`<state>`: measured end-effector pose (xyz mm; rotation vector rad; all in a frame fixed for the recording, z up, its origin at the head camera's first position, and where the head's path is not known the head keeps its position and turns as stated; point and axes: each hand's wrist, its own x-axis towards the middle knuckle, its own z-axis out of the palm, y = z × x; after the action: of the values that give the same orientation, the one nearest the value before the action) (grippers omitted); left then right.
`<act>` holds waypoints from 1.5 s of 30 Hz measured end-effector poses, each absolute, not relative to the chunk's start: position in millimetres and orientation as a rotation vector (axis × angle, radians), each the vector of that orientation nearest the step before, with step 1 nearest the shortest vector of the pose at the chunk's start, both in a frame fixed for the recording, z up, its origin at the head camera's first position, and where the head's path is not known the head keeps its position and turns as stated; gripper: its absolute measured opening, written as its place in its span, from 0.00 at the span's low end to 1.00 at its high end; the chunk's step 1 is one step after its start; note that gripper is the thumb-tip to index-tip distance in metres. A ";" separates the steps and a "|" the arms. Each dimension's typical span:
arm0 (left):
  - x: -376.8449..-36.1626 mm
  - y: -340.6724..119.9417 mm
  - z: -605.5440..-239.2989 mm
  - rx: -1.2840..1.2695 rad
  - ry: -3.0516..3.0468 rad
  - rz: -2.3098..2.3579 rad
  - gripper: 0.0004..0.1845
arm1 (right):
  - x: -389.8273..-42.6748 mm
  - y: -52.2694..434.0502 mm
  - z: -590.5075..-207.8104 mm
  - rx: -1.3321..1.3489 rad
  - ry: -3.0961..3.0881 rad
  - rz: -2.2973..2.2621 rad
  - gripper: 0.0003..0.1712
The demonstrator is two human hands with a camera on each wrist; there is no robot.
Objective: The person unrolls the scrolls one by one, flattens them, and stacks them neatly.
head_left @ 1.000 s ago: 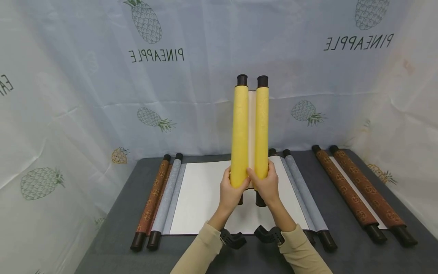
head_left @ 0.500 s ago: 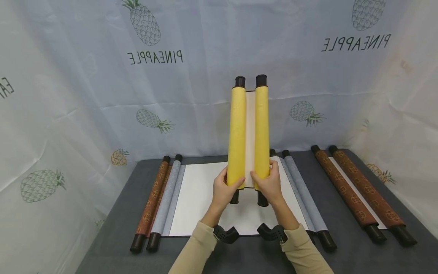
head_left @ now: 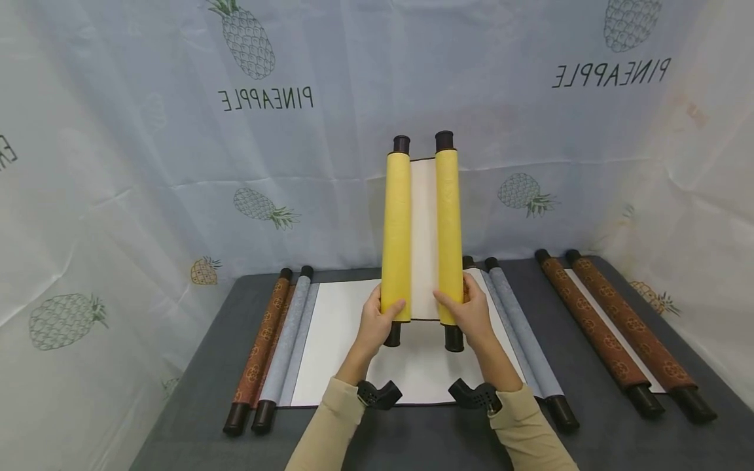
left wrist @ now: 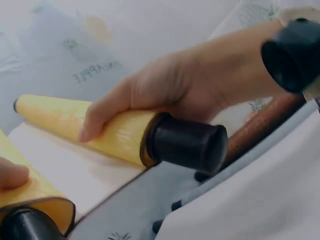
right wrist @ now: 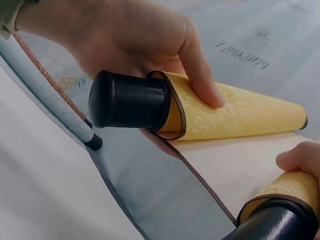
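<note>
The left hand (left wrist: 180, 82) curls around a yellow fabric-covered scroll roll (left wrist: 85, 127) near its dark brown cylindrical end cap (left wrist: 187, 142), fingers (left wrist: 102, 117) lying over the top. A strip of white paper (left wrist: 70, 167) runs from it to a second yellow roll (left wrist: 27, 192) at lower left.

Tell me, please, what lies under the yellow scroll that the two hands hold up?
Under the yellow scroll lies an opened grey scroll with its white sheet flat on the dark table. The left hand and right hand cover part of the sheet.
</note>
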<state>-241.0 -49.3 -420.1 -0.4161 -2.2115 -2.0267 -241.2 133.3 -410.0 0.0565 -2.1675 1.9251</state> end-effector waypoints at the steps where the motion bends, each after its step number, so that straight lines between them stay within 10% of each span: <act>1: -241.4 -49.3 -421.3 -0.437 -2.216 -2.031 0.26 | -241.3 134.3 -409.7 0.057 -2.171 1.931 0.32; 27: -240.9 -40.6 -433.8 -0.202 -2.102 -2.001 0.25 | -242.1 130.2 -413.8 -0.027 -2.195 1.904 0.24; 45: -245.3 -42.8 -438.1 -0.198 -2.136 -1.918 0.26 | -249.4 141.4 -421.5 -0.095 -2.288 1.814 0.36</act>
<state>-245.3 -42.8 -438.1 -0.1984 -2.1357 -1.9180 -249.4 141.4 -421.5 -0.0951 -2.2877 1.8143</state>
